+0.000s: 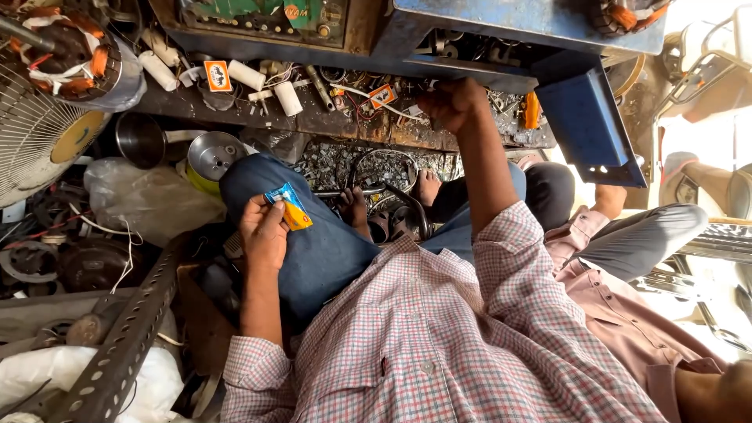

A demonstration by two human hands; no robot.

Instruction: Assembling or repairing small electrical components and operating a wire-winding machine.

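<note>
fingers of the left hand pinch a small blue and orange sachet by its lower edge, left of frame centre, over the blue-jeaned knee. sachet sits upright-tilted, clear of the cluttered shelf above it. right hand, upper centre of frame, is curled closed at the edge of the blue metal tray; what it grips, if anything, cannot be told. white cylindrical rolls and orange-labelled packets lie along the shelf, upper left-centre. motor stator with copper windings at the upper left corner, fan grille just below it. steel pot beside the knee. perforated angle bar at lower left. second person in a pink shirt sits at right.
</note>
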